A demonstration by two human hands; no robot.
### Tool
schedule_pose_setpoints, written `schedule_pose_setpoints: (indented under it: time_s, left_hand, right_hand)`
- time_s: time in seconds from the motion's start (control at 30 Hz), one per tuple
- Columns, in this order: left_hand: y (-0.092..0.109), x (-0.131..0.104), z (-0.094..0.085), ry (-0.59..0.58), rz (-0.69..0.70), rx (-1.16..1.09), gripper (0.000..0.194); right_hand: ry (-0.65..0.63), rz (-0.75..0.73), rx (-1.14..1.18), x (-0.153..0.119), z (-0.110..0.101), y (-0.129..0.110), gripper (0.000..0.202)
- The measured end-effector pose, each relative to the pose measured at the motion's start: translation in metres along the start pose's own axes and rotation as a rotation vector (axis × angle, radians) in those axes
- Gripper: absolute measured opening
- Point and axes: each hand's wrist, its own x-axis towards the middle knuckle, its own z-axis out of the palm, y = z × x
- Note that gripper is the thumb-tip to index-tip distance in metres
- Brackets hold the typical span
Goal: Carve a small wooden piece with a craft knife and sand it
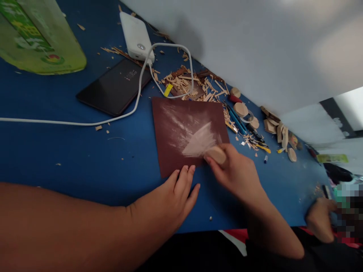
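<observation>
A reddish-brown sheet of sandpaper (170, 147) lies on the blue table, with a pale patch of wood dust across its middle and right. My left hand (178, 192) rests flat at the sheet's near edge, fingers stretched out and fingertips on it. Between the thumb and fingers of my right hand (238, 168) is a small, pale, rounded wooden piece (216, 155), placed against the sheet's lower right part. My right fingers are partly hidden behind the hand, and the piece is slightly blurred.
Past the sheet are a wood-shavings pile (181, 83), a dark phone (116, 87), a white power bank (136, 36) with a looping cable, and a green bottle (42, 41). Blue-handled tools (238, 119) and wooden pieces (279, 130) line the wall. Another person's hand (320, 219) is at far right.
</observation>
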Motion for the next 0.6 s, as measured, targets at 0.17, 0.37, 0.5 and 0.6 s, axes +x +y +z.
schedule_pose_setpoints:
  time_s: [0.17,0.37,0.5,0.6]
  left_hand:
    - [0.0013,-0.0001,0.0012,-0.002,-0.012,-0.011,0.056]
    - [0.0016,-0.0007,0.0008,-0.008,-0.011,0.002,0.057]
    - [0.0019,0.0007,0.0004,-0.015,-0.019,-0.003,0.056]
    - [0.002,0.0009,0.0009,-0.012,-0.018,-0.007,0.057]
  right_hand:
    - [0.068,0.042,-0.062,0.0037,0.0031,-0.0008,0.034]
    - [0.115,0.006,-0.027,0.0049,0.0085,-0.0033,0.037]
    - [0.044,-0.12,0.016,0.0059,0.0101,-0.0039,0.036]
    - [0.085,-0.014,0.009,0.007,0.0099,-0.0031,0.04]
